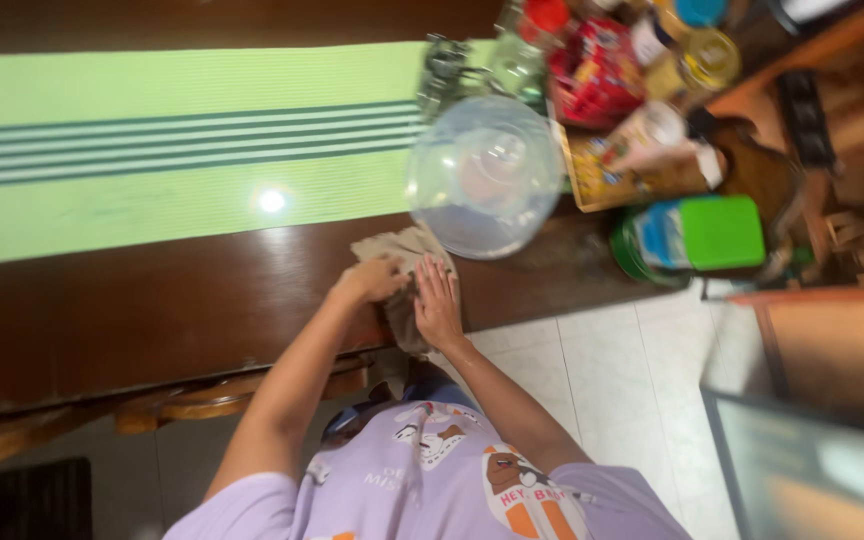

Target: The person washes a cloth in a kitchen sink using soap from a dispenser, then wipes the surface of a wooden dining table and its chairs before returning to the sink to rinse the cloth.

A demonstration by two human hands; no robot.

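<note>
Head view shows your left hand (370,280) and right hand (438,302) side by side, pressed flat on the brown cloth (399,262) (draped over the table edge (152,330)), its length running away from you.

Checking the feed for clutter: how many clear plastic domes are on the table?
1. The clear dome sits on the green runner's end, just beyond the cloth; others may hide among jars.

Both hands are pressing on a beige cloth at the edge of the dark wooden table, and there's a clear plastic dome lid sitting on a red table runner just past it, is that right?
Not quite: the table runner is light green with darker stripes, not red, as the head view shows. The rest holds: left hand and right hand on the beige cloth, dome lid beyond.
</note>
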